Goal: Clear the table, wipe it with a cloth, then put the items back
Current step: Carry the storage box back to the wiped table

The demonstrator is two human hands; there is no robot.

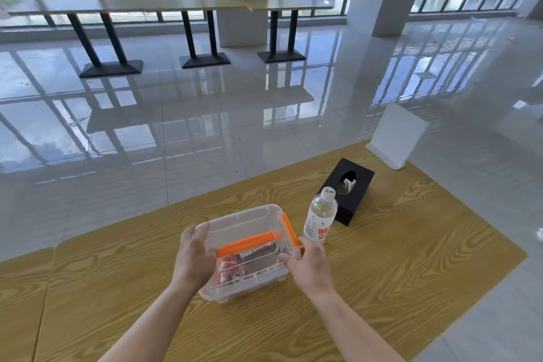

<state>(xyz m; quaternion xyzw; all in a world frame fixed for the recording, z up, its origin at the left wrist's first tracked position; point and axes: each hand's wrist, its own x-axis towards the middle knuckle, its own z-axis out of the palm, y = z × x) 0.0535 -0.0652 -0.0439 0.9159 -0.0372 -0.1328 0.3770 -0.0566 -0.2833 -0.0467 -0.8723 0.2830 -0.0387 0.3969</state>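
1. Hands first: your left hand (195,256) grips the left side of the clear plastic container (249,229), fingers curled round its far left corner.
2. Your right hand (311,264) grips the container's near right corner, thumb pressed on the clear wall, next to an orange latch (289,229).
3. The container is between your hands, over the middle of the wooden table (411,258), and tilted toward you. You cannot tell whether its base touches the wood.
4. Inside it lie red packets (227,269) and a dark object too blurred to identify.
5. A water bottle (320,216) stands upright just beside the container's right side, close to your right hand.
6. A black tissue box (352,194) lies just behind the bottle, with a tissue showing in its opening.
7. A white sign stand (396,135) stands at the table's far right edge, well apart from the container.
8. Beyond the table, a glossy tiled floor (176,126) runs to long tables (147,4) along the windows.
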